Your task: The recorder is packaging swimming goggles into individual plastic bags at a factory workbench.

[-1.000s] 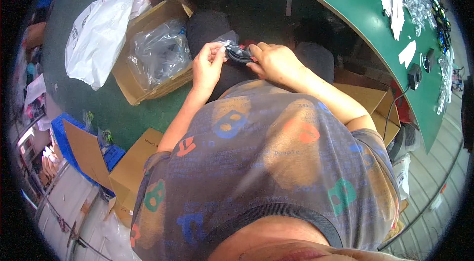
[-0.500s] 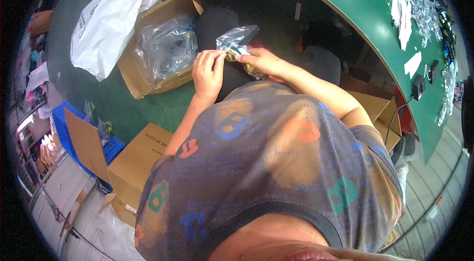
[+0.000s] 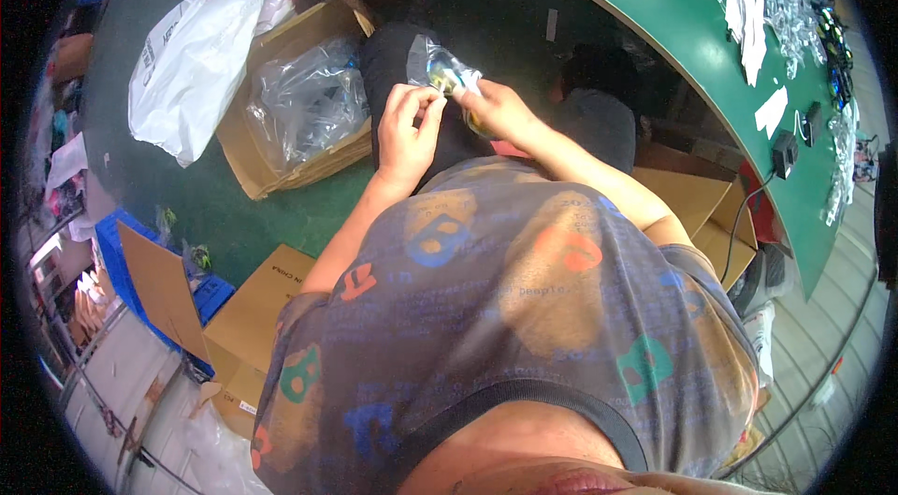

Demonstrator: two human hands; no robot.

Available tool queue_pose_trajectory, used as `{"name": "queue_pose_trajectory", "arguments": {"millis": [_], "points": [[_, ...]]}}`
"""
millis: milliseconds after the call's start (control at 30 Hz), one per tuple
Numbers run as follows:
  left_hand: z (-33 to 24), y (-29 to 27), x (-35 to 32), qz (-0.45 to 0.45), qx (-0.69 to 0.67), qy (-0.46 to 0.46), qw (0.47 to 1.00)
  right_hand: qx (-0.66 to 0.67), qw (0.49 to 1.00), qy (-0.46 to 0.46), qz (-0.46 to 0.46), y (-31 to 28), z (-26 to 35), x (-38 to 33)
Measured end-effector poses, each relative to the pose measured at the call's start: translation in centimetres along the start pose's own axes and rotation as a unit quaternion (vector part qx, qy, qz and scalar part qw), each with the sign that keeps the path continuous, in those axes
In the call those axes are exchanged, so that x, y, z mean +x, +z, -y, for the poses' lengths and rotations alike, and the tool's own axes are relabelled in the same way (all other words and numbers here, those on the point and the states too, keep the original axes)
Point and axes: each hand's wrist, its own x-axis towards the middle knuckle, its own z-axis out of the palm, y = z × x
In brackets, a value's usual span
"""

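Over my lap, both hands work at a small clear plastic bag [image 3: 422,54] with a shiny yellow and blue item [image 3: 445,80] in or against it. I cannot make out what kind of item it is. My left hand [image 3: 408,132] is closed, thumb and forefinger pinching at the near edge of the bag. My right hand [image 3: 499,110] is closed on the bag and item from the right side, with more of the yellowish item showing below its fingers. The fingertips partly hide the item.
To the left stands an open cardboard box [image 3: 251,153] lined with clear plastic [image 3: 309,102], beside a white plastic bag [image 3: 192,65]. Another cardboard box [image 3: 257,303] and a blue crate [image 3: 117,247] lie nearer. A curved green table [image 3: 697,36] holds several clear-bagged things [image 3: 795,18] and a black adapter [image 3: 785,155].
My left hand has moved a little to the right, closer to the right hand. The bag's loose end now points up and left instead of right.
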Motion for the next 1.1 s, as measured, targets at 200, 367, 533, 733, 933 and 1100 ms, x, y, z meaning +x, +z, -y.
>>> {"name": "queue_pose_trajectory", "arguments": {"millis": [200,367,533,733,933,1100], "points": [[-1.1,0.4,0.2,0.015,-0.039,0.019,0.999,0.525,0.814,0.077,0.236,-1.2,-0.4,-0.5],[-1.6,0.3,0.6,-0.005,-0.053,0.011,0.998,-0.2,0.965,-0.169,-0.029,-1.0,1.6,-1.1],[-2.7,0.2,1.7,0.044,0.127,0.206,0.969,-0.24,0.956,-0.158,-0.055,-2.1,2.1,-0.6],[-1.5,1.1,1.0,0.103,-0.11,-0.058,0.987,0.319,0.944,-0.046,0.076,-0.6,-0.5,-0.7],[-0.4,2.2,3.9,0.109,-0.417,-0.235,0.871,0.253,0.958,0.024,0.132,-1.3,0.3,-0.7],[1.4,2.8,5.2,0.039,-0.546,-0.316,0.775,0.194,0.973,-0.021,0.119,-3.3,2.1,-2.8]]}}
